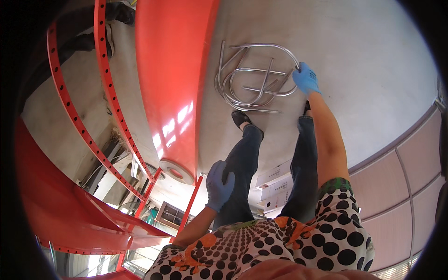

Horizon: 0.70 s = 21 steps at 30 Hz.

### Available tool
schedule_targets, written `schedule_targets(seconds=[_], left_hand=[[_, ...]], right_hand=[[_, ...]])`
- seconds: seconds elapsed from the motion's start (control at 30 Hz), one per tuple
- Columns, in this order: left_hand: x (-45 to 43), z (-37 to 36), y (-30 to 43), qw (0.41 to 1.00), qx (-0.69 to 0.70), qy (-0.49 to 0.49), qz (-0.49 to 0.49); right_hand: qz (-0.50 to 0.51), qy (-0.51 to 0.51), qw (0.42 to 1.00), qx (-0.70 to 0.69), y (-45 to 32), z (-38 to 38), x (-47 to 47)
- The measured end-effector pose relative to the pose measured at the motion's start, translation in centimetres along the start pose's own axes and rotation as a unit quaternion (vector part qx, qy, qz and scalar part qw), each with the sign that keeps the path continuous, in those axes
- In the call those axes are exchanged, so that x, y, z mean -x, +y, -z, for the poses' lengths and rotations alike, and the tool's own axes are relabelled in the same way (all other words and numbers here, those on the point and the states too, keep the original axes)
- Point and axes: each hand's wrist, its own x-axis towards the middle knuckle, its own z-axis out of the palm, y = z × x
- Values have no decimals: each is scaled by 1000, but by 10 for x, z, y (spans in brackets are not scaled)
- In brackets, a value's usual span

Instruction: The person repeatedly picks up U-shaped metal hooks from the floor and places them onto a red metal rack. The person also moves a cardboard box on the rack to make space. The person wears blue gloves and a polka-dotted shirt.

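Several bent shiny metal tubes (257,70) lie in a loose heap on the concrete floor before my feet. My right hand (306,78), in a light blue glove, is closed around a curved metal tube (280,47) at the heap's right side. Whether that tube is fully off the floor I cannot tell. My left hand (219,183), also in a blue glove, rests against my left leg, its thumb apart from the fingers and nothing in it. Part of the heap is hidden where the tubes cross one another.
A long red metal panel (175,70) stands along the left of the tubes. Farther left rise perforated red uprights (108,70); another person's shoe (120,13) shows beyond them. White cartons (276,189) bearing writing sit behind my legs. Pinkish panelling (381,171) lines the right.
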Motion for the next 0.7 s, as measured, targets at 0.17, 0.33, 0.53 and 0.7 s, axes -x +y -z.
schedule_targets(seconds=[0.17, 0.33, 0.53, 0.7], left_hand=[[-18, -25, -26, 999, -23, -26, -6], [-41, -50, -62, 992, -114, -50, 4], [-138, -58, 52, 881, 426, -126, 162], [-151, 10, 143, 705, 678, -163, 127]], right_hand=[[-2, 51, 949, -310, 56, 22, 43], [103, 162, 934, -302, 13, 25, 129], [320, 242, 907, -130, -38, 29, 242], [389, 128, 905, -118, -53, -2, 325]])
